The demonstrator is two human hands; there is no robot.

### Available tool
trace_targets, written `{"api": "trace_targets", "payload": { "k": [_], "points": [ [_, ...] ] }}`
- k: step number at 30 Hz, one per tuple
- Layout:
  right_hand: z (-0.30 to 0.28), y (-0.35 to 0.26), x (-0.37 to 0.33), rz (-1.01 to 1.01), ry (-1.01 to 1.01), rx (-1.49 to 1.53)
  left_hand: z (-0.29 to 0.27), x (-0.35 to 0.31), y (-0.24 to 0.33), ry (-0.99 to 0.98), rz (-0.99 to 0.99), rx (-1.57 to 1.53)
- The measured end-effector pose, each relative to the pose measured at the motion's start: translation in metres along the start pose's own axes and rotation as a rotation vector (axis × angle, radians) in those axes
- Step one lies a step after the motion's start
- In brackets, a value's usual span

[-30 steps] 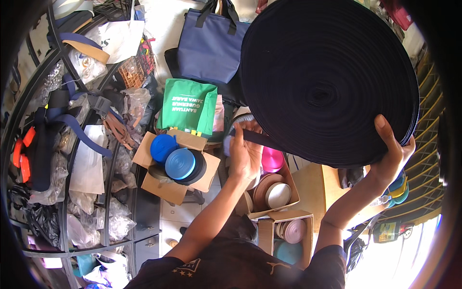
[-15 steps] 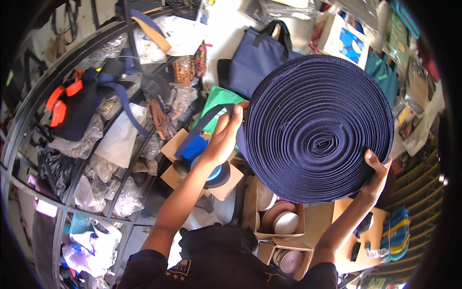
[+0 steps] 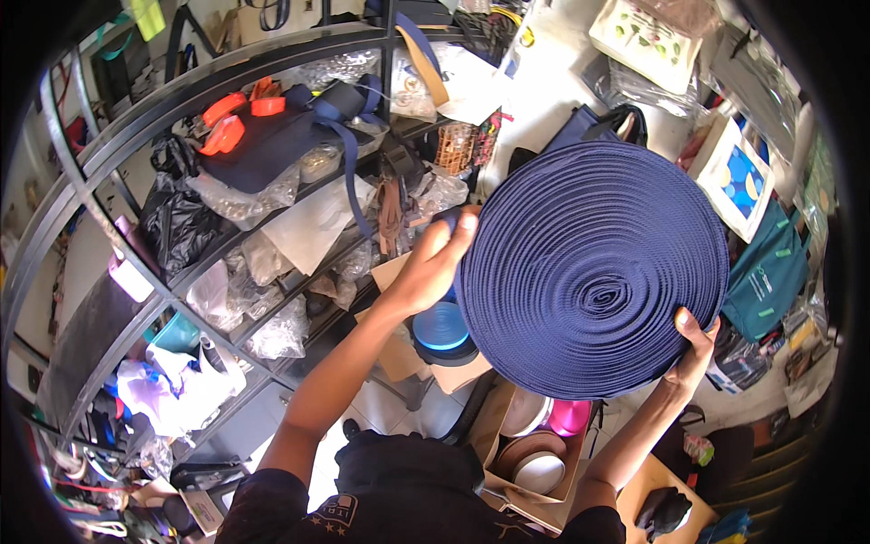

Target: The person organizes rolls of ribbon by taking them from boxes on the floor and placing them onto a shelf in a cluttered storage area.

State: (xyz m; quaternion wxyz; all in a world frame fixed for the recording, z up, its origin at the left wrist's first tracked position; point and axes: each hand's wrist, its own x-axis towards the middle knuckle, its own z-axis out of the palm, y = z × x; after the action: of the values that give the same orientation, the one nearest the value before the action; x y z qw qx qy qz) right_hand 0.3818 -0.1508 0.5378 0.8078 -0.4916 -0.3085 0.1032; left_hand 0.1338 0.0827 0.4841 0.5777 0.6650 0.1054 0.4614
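Note:
A large, tightly wound roll of navy webbing [image 3: 589, 231] is held up in front of me, its flat spiral side towards me. At the roll's left edge my left hand [image 3: 437, 266] is closed, with a bit of navy strap showing by its fingertips. My right hand [image 3: 696, 352] grips the lower right rim, thumb on the near side and the other fingers mostly hidden behind. Behind the roll, a navy bag [image 3: 573, 125] with dark handles is largely covered.
On the left stands a black metal rack [image 3: 145, 100] with plastic-wrapped goods and orange strap rolls [image 3: 223, 134]. Below the webbing are a cardboard box [image 3: 489, 426] of ribbon rolls and a blue roll [image 3: 441, 328]. To the right lie a teal bag [image 3: 768, 272] and a white printed bag [image 3: 732, 177].
My view has swung left, so the rack and boxes sit farther right in it. Both hands still hold the webbing roll, which now covers more of the navy bag.

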Motion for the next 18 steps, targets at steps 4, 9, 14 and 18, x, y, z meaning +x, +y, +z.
{"api": "trace_targets", "payload": {
  "k": [4, 9, 14, 18],
  "points": [
    [0.008, 0.018, 0.015, 0.028, -0.096, -0.006, -0.018, 0.006, -0.002, 0.105, -0.021, 0.091],
    [0.004, 0.034, 0.039, 0.032, -0.311, 0.034, -0.026, 0.015, 0.048, 0.038, 0.024, 0.141],
    [0.046, 0.047, 0.037, 0.079, -0.439, 0.012, -0.035, -0.002, 0.100, -0.147, -0.043, 0.180],
    [0.095, 0.046, 0.028, 0.123, -0.592, -0.149, -0.042, -0.021, 0.115, -0.137, 0.101, 0.520]
  ]
}}
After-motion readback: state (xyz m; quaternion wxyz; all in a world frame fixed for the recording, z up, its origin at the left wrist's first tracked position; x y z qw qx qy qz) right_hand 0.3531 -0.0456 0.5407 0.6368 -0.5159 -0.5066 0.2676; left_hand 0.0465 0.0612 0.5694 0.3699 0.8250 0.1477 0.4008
